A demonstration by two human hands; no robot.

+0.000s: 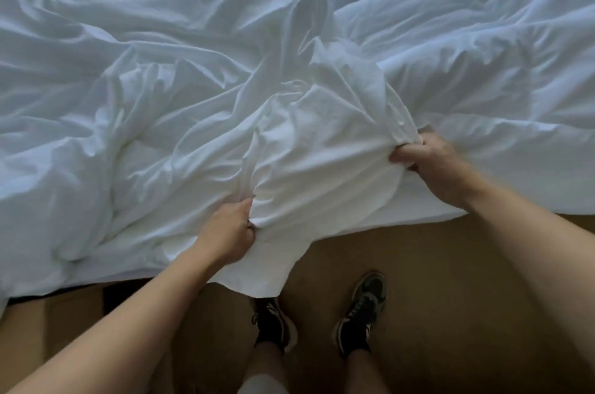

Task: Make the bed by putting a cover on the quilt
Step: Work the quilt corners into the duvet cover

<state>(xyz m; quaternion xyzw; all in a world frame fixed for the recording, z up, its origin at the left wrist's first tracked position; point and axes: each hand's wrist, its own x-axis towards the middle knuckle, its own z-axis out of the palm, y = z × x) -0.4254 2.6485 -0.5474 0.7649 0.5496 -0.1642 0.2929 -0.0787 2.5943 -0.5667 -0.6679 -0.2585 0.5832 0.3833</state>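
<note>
Forearms (128, 313) reach forward, left hand (227, 232) and right hand (433, 165) each clenching bunched white cover (322, 168) (sneakers (362, 313) below).

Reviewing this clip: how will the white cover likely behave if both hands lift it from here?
Probably floppy: the white cover bunches into deep folds where the left hand and right hand grip it. Likely light, since a flap drapes limply past the bed edge. It would likely sag between the grips.

Bare arms outstretched, left hand (230, 232) clenching cover (322, 165), right hand (434, 165) clenching likewise
</note>
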